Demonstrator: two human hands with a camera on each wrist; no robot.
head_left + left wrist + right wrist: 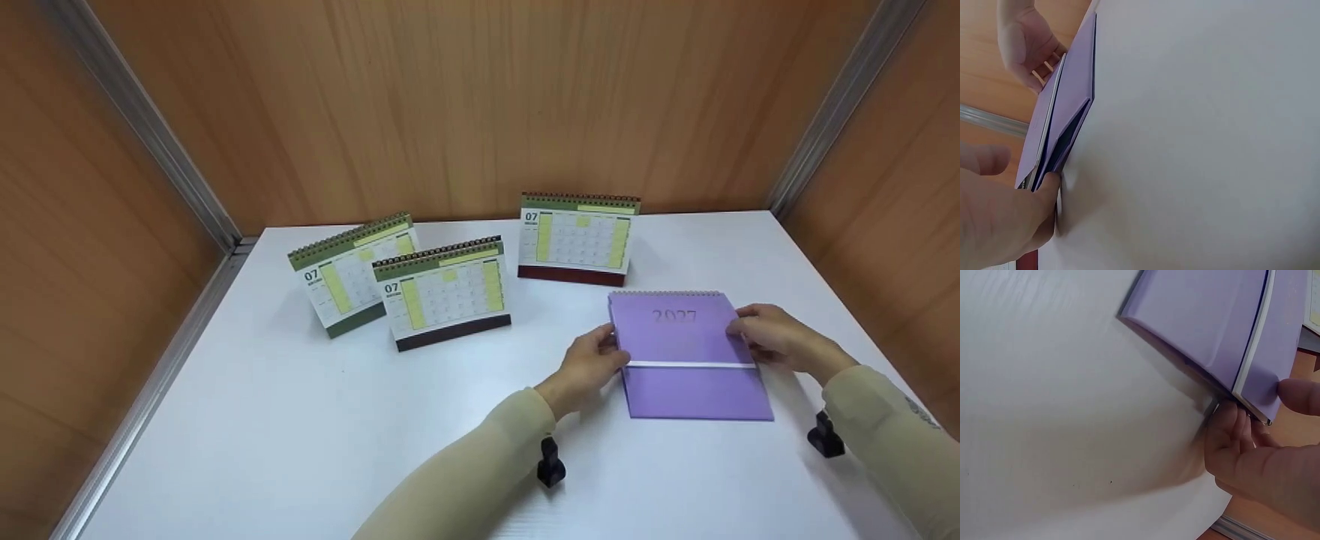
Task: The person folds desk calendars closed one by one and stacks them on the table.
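Observation:
A purple desk calendar (694, 390) marked 2027, with a spiral along its top edge, is at the right of the white table. It is folded nearly flat, with a white strip of pages across its middle. My left hand (589, 367) holds its left edge, and in the left wrist view the fingers (1044, 205) curl against that side. At the opposite edge my right hand (780, 337) grips the calendar. In the right wrist view the thumb (1300, 396) lies on the purple cover, while the other fingers (1227, 430) are bent beneath it.
Three standing desk calendars show month 07: one with a green base (356, 321), one with a black base (454, 332) overlapping it, and one with a dark red base (571, 275) near the back wall. Wood-grain panels (480, 105) enclose the white table (300, 450).

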